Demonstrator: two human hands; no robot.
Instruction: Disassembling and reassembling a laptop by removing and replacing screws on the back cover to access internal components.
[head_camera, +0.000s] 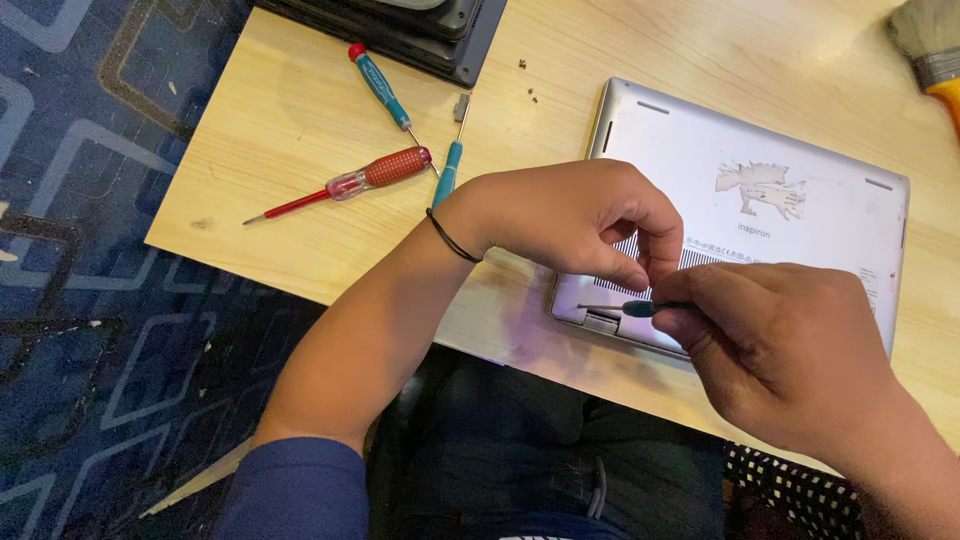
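A silver laptop (760, 160) lies upside down on the wooden table (300, 130), its vent grille toward me. My right hand (790, 350) grips a small teal-handled screwdriver (640, 308), its thin shaft pointing left over the laptop's near corner. My left hand (570, 215), a black band on its wrist, hovers just above with thumb and forefinger pinched together beside the screwdriver handle; whatever is between them is too small to see.
Three more screwdrivers lie at the table's left: a red-handled one (370, 178), a teal one with a red cap (380, 88) and another teal one (450, 165). A dark device (440, 40) sits at the back edge. A brush (930, 45) lies top right. Tiny screws (527, 80) rest nearby.
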